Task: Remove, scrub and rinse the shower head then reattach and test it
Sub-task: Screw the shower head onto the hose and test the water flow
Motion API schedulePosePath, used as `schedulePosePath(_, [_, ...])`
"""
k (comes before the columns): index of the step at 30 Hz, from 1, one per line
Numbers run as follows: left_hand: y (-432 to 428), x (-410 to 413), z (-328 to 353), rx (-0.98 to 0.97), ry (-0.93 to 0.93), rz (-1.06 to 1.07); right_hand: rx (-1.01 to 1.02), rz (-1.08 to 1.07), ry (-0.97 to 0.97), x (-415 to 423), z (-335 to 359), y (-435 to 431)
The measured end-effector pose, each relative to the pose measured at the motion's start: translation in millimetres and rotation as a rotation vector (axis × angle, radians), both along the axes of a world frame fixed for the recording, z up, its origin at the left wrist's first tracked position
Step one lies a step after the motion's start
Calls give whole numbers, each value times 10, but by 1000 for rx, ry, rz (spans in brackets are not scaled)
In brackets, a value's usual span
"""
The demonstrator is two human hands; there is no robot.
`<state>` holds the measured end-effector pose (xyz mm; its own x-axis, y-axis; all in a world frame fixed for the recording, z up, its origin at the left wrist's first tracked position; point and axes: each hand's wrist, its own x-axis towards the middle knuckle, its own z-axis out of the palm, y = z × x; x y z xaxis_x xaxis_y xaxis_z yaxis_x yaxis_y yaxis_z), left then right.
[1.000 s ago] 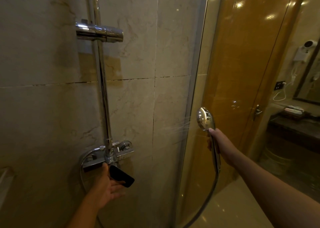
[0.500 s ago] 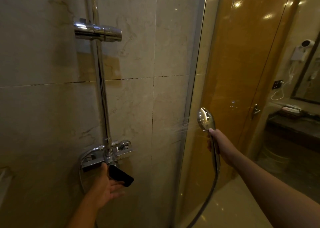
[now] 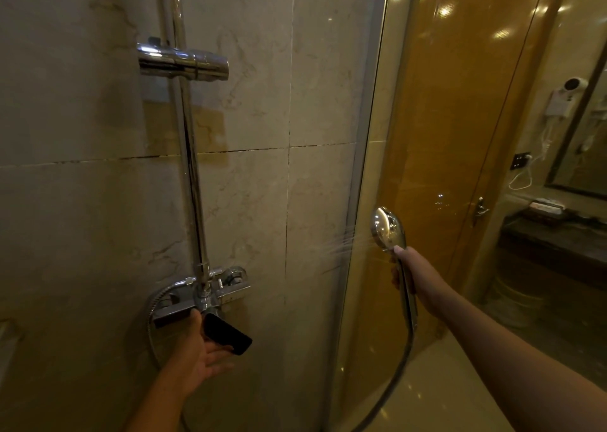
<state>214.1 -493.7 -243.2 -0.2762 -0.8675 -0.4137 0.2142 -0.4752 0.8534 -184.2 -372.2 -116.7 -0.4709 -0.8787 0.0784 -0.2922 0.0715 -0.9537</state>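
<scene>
My right hand (image 3: 415, 277) grips the handle of the chrome shower head (image 3: 387, 228), which is off its holder. The shower head's face points left, and thin streaks of water spray from it toward the glass and the tiled wall. Its metal hose (image 3: 394, 376) hangs in a loop below my right hand. My left hand (image 3: 200, 353) is palm up under the chrome mixer valve (image 3: 230, 287), its fingers relaxed beneath the valve's black lever (image 3: 226, 333). Higher on the vertical rail (image 3: 190, 169), the chrome holder bracket (image 3: 182, 60) holds nothing.
A curved glass shower panel (image 3: 364, 169) stands between the tiled wall and my right arm. Behind it is a glossy wooden door (image 3: 443, 119). A dark vanity counter (image 3: 551, 244) and a wall-mounted hair dryer (image 3: 565, 100) are at the far right.
Both hands stay nearly where they were. The water streaks from the shower head look fainter half a second ago than now.
</scene>
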Motion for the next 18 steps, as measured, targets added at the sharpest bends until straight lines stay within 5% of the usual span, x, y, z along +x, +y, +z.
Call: schedulePosePath(18, [-2,-9,-15,-13,-12,38,-11,1,-2,12,34,10])
